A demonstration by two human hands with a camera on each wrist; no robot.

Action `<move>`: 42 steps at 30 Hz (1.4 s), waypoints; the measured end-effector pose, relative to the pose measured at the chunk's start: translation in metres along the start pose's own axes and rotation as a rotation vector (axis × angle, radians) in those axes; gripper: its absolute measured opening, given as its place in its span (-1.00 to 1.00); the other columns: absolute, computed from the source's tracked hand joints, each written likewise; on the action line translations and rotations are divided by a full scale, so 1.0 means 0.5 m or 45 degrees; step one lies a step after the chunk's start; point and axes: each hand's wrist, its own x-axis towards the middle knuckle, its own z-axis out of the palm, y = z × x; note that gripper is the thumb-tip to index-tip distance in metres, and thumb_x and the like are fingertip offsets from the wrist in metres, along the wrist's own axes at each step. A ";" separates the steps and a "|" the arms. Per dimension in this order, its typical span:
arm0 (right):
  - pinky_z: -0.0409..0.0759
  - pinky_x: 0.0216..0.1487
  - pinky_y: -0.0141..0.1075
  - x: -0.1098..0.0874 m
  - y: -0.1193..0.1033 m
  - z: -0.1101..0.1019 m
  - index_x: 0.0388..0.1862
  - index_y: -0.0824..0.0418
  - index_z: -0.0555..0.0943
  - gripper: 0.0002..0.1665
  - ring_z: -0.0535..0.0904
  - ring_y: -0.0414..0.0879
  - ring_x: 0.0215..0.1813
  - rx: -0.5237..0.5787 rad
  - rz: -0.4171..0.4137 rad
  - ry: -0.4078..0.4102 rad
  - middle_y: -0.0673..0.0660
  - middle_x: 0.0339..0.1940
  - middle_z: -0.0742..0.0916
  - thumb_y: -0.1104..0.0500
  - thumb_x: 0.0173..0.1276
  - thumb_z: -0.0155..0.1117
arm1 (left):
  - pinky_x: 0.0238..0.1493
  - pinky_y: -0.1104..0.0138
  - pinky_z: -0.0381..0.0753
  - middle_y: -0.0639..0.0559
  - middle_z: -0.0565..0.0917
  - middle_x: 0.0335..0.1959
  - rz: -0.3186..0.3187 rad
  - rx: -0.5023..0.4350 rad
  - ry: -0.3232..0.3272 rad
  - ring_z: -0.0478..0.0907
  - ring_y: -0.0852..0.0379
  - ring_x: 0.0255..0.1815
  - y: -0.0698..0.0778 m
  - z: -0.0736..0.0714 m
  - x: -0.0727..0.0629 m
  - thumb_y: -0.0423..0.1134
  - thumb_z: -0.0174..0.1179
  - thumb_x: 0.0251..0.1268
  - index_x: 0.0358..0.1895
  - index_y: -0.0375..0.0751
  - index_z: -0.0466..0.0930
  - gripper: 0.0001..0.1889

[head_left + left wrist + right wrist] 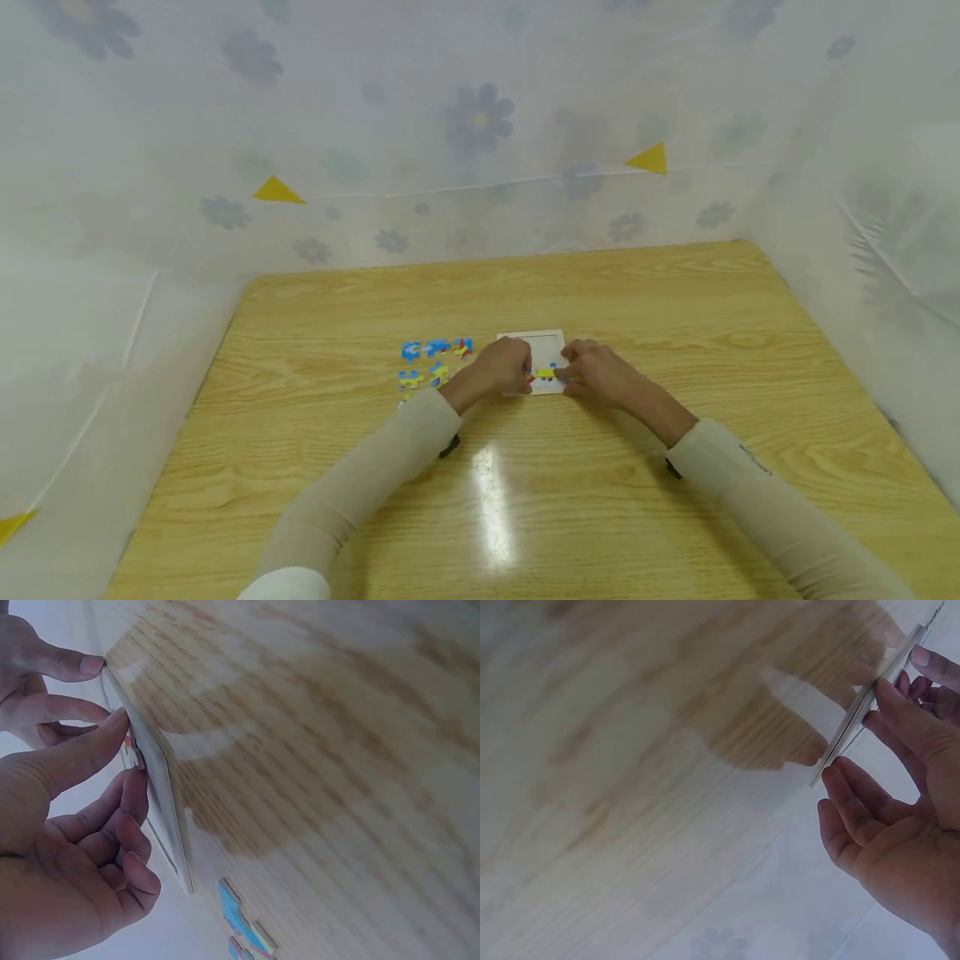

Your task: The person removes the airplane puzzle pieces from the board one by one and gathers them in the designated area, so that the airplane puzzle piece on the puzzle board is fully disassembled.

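Observation:
A white-rimmed puzzle tray (pixel 553 332) lies on the table between both hands. My left hand (pixel 495 367) reaches over its left side. In the left wrist view, the left thumb and index finger pinch a small puzzle piece (pixel 135 756) just above the tray; the hand hides most of this piece in the head view. A yellow and blue puzzle piece (pixel 545 374) lies inside the tray near its front rim. My right hand (pixel 600 373) rests at the tray's right edge, its fingers spread, the thumb near the front rim and one finger reaching in by the yellow piece.
Loose puzzle pieces (pixel 411 351), blue, yellow and red, lie in rows left of the tray, partly behind the left forearm. The wood-grain table (pixel 637 517) is bordered by pale flowered sheeting (pixel 420 150) at the back and sides.

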 end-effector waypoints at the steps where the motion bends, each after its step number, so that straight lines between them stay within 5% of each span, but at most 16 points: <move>1: 0.60 -0.22 -0.14 0.000 0.000 0.000 -0.18 0.22 0.74 -0.68 0.60 0.11 -0.14 0.002 -0.002 0.004 0.32 -0.09 0.66 0.12 0.08 0.46 | -0.26 0.38 0.54 0.05 0.67 -0.29 -0.001 -0.002 0.008 0.56 0.15 -0.29 -0.001 0.001 0.000 -0.19 0.46 -0.04 -0.28 -0.20 0.61 -0.72; 14: 0.60 -0.26 -0.17 0.001 -0.007 -0.003 -0.15 0.21 0.74 -0.68 0.60 0.09 -0.14 -0.004 0.053 -0.048 0.31 -0.05 0.65 0.12 0.11 0.44 | -0.29 0.39 0.50 0.07 0.62 -0.34 0.003 -0.011 0.020 0.50 0.18 -0.33 -0.001 0.003 -0.008 -0.21 0.43 0.01 -0.23 -0.20 0.58 -0.72; 21: 0.62 -0.25 -0.16 0.001 -0.005 0.002 -0.17 0.23 0.74 -0.69 0.61 0.08 -0.15 -0.010 0.030 -0.019 0.31 -0.07 0.66 0.13 0.10 0.45 | -0.25 0.37 0.54 0.02 0.69 -0.34 0.117 -0.023 0.149 0.56 0.15 -0.33 -0.006 0.001 -0.011 -0.35 0.25 0.15 -0.31 -0.22 0.64 -0.94; 25: 0.61 -0.24 -0.15 0.001 -0.006 -0.002 -0.17 0.23 0.74 -0.68 0.61 0.08 -0.14 -0.011 0.038 -0.025 0.31 -0.06 0.66 0.12 0.10 0.45 | -0.35 0.44 0.49 -0.01 0.69 -0.40 0.162 -0.093 0.200 0.50 0.20 -0.45 -0.008 -0.001 -0.013 -0.42 0.11 0.22 -0.40 -0.24 0.64 -0.88; 42: 0.62 -0.23 -0.13 0.002 -0.010 -0.002 -0.17 0.23 0.74 -0.68 0.61 0.09 -0.15 -0.003 0.051 -0.023 0.31 -0.07 0.67 0.12 0.09 0.46 | -0.40 0.46 0.44 0.02 0.65 -0.42 0.182 -0.225 0.139 0.44 0.22 -0.49 -0.023 -0.008 -0.022 -0.39 0.10 0.30 -0.41 -0.21 0.60 -0.87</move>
